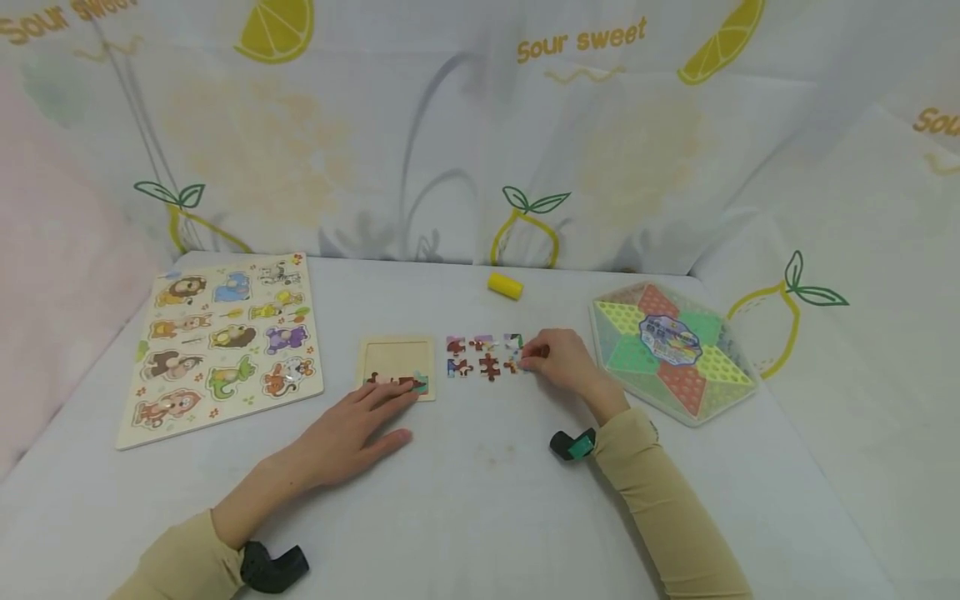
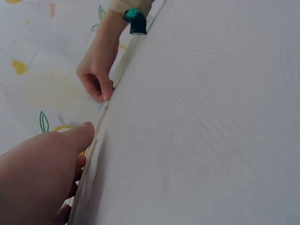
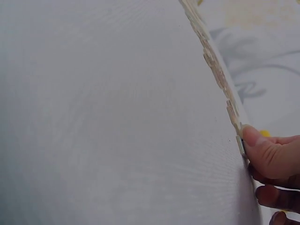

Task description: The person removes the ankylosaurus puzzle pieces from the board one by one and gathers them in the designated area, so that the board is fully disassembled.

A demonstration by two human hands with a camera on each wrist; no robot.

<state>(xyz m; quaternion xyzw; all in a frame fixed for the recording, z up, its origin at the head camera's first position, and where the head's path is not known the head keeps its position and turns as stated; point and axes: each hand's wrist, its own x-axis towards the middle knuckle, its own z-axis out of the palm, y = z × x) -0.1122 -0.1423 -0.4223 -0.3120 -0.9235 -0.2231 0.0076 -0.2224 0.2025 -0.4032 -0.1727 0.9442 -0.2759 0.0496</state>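
Note:
A small wooden puzzle tray point(image 1: 397, 340) lies in the middle of the table, with several jigsaw pieces fitted along its near side. My left hand point(image 1: 358, 433) rests flat across that near side, its fingers over the fitted pieces and partly hiding them. To the right of the tray, loose jigsaw pieces point(image 1: 490, 367) lie in two short rows. At their right end my right hand point(image 1: 566, 360) pinches a jigsaw piece point(image 3: 240, 145) between thumb and fingertips, low at the table. Most of that piece is covered by the fingers.
On the left lies a large animal puzzle board point(image 1: 225, 350). A hexagonal game board point(image 1: 622, 358) with coloured triangles lies at the right. A yellow cylinder point(image 1: 506, 286) sits behind the loose pieces, near the hanging lemon-print cloth point(image 1: 480, 125).

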